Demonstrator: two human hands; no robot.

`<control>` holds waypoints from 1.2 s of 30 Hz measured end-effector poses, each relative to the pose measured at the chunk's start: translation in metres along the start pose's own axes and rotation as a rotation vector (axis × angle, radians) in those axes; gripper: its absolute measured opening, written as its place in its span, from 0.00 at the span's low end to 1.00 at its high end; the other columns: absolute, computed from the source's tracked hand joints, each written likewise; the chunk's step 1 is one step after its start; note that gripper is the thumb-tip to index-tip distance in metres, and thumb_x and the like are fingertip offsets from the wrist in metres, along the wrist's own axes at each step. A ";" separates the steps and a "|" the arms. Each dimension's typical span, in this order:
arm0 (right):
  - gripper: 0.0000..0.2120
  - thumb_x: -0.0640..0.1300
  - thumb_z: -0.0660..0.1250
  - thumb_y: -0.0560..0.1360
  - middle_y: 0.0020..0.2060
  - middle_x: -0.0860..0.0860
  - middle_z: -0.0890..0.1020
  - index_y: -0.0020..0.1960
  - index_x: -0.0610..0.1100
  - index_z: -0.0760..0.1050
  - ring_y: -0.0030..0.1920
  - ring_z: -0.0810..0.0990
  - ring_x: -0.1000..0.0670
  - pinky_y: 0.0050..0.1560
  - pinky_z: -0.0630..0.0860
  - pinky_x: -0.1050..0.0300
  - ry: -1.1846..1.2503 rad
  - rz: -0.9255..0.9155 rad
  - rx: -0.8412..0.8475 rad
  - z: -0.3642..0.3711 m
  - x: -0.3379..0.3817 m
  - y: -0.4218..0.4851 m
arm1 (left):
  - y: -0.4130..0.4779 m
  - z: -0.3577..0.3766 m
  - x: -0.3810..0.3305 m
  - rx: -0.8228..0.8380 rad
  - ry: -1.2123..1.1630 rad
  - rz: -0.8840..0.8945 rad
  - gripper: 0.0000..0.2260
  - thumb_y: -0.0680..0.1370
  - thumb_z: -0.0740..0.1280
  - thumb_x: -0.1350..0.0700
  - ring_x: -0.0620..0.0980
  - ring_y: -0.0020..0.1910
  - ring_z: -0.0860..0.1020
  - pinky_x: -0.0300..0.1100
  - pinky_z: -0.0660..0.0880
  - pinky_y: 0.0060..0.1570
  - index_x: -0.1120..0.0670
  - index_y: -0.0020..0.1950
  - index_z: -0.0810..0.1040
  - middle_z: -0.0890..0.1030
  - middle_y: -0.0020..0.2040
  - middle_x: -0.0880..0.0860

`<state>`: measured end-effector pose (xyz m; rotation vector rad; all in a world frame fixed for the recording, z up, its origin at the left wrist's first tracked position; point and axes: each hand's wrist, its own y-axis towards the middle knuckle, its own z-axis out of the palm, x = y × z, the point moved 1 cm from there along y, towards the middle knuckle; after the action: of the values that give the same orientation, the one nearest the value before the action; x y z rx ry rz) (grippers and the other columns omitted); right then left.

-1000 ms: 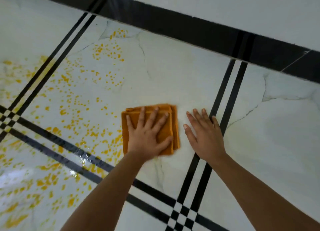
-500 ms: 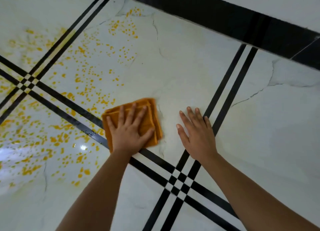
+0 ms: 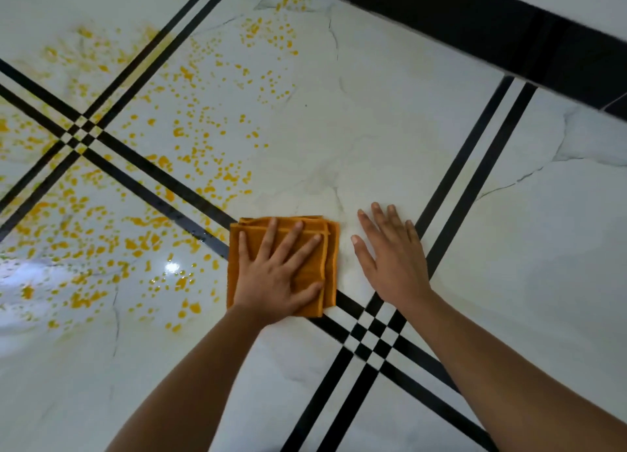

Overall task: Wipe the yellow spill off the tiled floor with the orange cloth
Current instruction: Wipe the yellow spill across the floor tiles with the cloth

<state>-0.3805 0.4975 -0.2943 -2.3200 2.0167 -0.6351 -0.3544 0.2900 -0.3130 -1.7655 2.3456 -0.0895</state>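
A folded orange cloth (image 3: 249,238) lies flat on the white tiled floor (image 3: 373,129), over a black double stripe. My left hand (image 3: 278,275) presses on it with fingers spread and straight. My right hand (image 3: 390,254) rests flat on bare tile just right of the cloth, fingers straight, holding nothing. The yellow spill (image 3: 190,166) is a wide scatter of drops and blotches left of and above the cloth, reaching the left edge of the view. Its nearest drops lie right beside the cloth's left edge.
Black double stripes (image 3: 475,166) cross the floor and meet in a checkered junction (image 3: 373,336) below my right hand and another (image 3: 79,132) at the left. A black skirting band (image 3: 475,20) under a white wall runs along the top right. A light glare (image 3: 171,266) shines on wet tile.
My left hand has dragged the cloth back toward me across the tile and onto the black stripe. The tile above the cloth now shows no drops. My right hand stayed flat beside it.
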 end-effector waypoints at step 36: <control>0.13 0.43 0.70 0.73 0.38 0.48 0.78 0.53 0.36 0.78 0.43 0.79 0.46 0.48 0.76 0.55 0.761 0.084 0.040 -0.072 0.228 -0.025 | -0.143 -0.073 0.077 -0.157 -0.388 -0.665 0.36 0.72 0.38 0.35 0.46 0.76 0.48 0.50 0.43 0.73 0.50 0.77 0.52 0.54 0.77 0.48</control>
<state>-0.3570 0.3038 -0.1541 -2.1368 2.2780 -1.7374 -0.2540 0.1708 -0.2272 -2.3157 1.4707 0.3174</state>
